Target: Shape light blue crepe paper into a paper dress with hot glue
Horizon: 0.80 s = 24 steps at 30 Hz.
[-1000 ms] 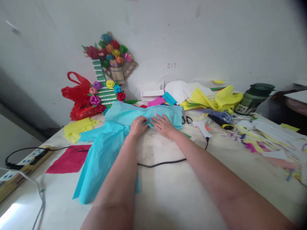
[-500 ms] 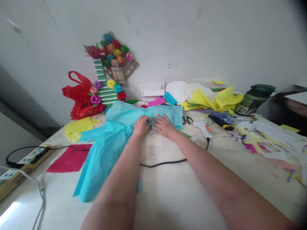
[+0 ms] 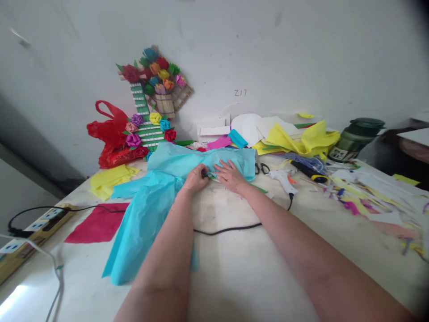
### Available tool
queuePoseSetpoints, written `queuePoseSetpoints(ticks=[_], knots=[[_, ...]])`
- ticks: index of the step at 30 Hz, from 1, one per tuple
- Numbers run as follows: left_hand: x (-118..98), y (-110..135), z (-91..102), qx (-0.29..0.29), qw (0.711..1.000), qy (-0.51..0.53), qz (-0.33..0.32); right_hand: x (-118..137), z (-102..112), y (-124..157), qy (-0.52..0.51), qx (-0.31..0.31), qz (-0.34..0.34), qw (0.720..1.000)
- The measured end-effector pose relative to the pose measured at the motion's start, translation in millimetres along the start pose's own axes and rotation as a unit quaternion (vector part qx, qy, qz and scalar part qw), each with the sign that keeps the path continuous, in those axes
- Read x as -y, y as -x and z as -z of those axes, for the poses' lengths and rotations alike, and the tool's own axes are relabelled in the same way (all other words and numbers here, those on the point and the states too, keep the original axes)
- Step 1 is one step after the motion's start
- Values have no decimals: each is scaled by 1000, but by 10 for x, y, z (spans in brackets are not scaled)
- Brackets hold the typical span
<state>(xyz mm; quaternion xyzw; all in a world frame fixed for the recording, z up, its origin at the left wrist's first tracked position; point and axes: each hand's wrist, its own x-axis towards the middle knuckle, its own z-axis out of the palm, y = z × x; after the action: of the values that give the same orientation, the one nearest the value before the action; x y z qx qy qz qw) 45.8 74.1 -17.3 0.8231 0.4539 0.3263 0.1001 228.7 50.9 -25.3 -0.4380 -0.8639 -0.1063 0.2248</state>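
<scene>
Light-blue crepe paper (image 3: 167, 156) lies across the back of the table, and one part of it hangs forward to the left. At its front edge, my left hand (image 3: 196, 180) has its fingers curled closed. A small dark spot shows at those fingertips, but I cannot make out what is in them. My right hand (image 3: 231, 178) rests flat on the blue paper with its fingers spread. A narrow green and white strip (image 3: 212, 175) shows between the two hands. Just right of the paper are black scissor handles (image 3: 264, 168) and a white glue gun (image 3: 284, 181).
Paper flowers on a green stand (image 3: 150, 134) and a red plastic bag (image 3: 112, 134) stand back left. A power strip (image 3: 43, 226) and red paper (image 3: 97, 223) lie left. Paper scraps (image 3: 375, 201) and a dark green jar (image 3: 357, 138) are right. The glue gun's cord (image 3: 231, 229) crosses the table.
My left hand has shifted slightly left, away from my right hand, uncovering the green and white strip between them. The right hand has hardly moved.
</scene>
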Motion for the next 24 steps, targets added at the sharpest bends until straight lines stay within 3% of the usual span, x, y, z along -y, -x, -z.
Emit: queuePoseSetpoints(ticks=[11, 19, 24], knots=[[0, 6, 10, 22, 997, 72, 0, -16, -38, 3, -7, -19, 0, 1000], [9, -1, -24, 5, 997, 73, -11, -7, -21, 5, -11, -11, -1, 1000], [35, -4, -42, 32, 992, 122, 17, -4, 2, 13, -17, -11, 3, 1000]])
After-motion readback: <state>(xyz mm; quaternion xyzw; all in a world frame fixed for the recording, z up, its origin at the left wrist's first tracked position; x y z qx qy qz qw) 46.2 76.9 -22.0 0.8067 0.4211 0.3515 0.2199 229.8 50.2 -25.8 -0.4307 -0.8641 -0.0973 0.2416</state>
